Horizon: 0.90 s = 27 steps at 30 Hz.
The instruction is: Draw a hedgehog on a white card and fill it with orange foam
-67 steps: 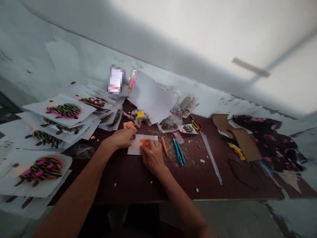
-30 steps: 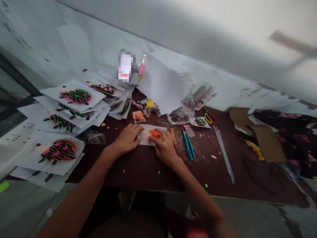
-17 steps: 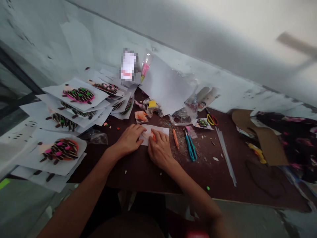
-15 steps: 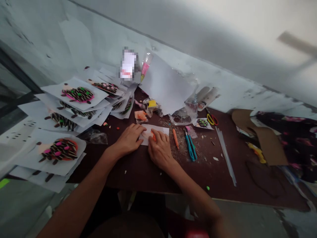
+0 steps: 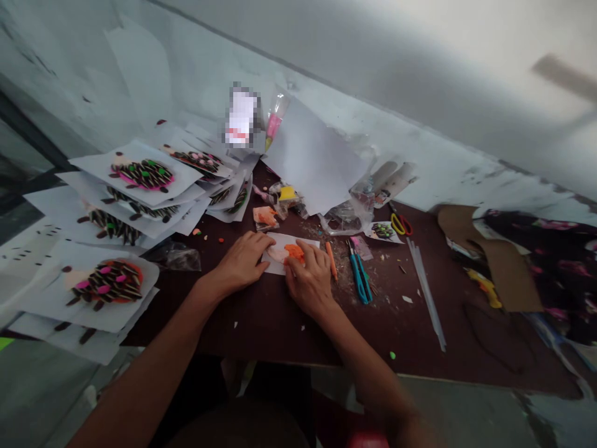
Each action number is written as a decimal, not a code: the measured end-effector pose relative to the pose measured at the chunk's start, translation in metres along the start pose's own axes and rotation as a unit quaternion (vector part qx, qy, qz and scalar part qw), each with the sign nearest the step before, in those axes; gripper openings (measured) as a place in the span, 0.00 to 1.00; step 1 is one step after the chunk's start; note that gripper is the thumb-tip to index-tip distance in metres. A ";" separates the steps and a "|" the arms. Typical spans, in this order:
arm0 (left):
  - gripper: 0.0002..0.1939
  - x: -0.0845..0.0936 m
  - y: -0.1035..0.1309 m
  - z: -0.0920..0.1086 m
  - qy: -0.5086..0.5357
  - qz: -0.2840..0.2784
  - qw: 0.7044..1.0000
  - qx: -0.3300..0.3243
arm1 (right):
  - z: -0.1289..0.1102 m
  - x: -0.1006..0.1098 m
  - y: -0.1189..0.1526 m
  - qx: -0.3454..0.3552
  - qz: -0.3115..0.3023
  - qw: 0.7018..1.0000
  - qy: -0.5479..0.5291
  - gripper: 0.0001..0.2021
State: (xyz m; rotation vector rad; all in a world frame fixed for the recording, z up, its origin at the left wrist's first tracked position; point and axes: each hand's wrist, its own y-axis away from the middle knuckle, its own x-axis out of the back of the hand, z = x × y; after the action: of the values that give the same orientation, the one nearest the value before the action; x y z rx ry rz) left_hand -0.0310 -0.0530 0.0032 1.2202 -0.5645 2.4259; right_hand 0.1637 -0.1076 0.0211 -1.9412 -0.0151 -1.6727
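Note:
A small white paper (image 5: 278, 269) lies on the dark table (image 5: 261, 323), with pale clay (image 5: 278, 252) on its left part and orange clay (image 5: 293, 252) smeared to the right of it. My left hand (image 5: 245, 258) rests flat across the paper's left edge, fingers spread a little and thumb apart, holding nothing. My right hand (image 5: 310, 274) is over the paper's right part, its bent fingertips touching the orange clay. An orange stick-like tool (image 5: 331, 260) lies just right of my right hand.
Stacked sheets with clay hedgehogs (image 5: 140, 174) fill the left side. Teal pliers (image 5: 359, 274), scissors (image 5: 401, 224), clear sticks (image 5: 426, 295) and a yellow glue gun (image 5: 485, 287) lie on the right. Behind are a bag of orange clay (image 5: 265, 216), a large white sheet (image 5: 317, 155) and a phone-like screen (image 5: 242, 115).
My right hand has shifted slightly to the right, and more of the orange and pale clay shows. My left hand stays on the paper's edge.

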 end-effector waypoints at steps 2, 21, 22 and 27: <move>0.19 0.001 0.000 0.002 -0.001 0.000 1.000 0.000 | 0.001 0.000 -0.001 0.003 0.001 1.000 0.016 0.09; 0.21 0.000 0.002 0.003 -0.003 0.011 1.000 -0.006 | 0.004 -0.001 -0.005 -0.019 -0.033 0.999 0.002 0.11; 0.21 0.000 0.002 0.003 -0.003 0.012 1.000 -0.006 | 0.004 -0.001 -0.006 -0.016 -0.039 0.999 0.000 0.11; 0.20 0.002 0.002 0.005 -0.005 0.004 1.000 -0.004 | 0.004 0.002 -0.007 -0.004 -0.060 0.998 0.001 0.11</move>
State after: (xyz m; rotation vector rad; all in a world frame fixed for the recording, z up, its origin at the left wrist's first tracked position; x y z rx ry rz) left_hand -0.0295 -0.0574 0.0074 1.2301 -0.5816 2.4227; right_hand 0.1652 -0.1004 0.0257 -1.9800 -0.1270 -1.7533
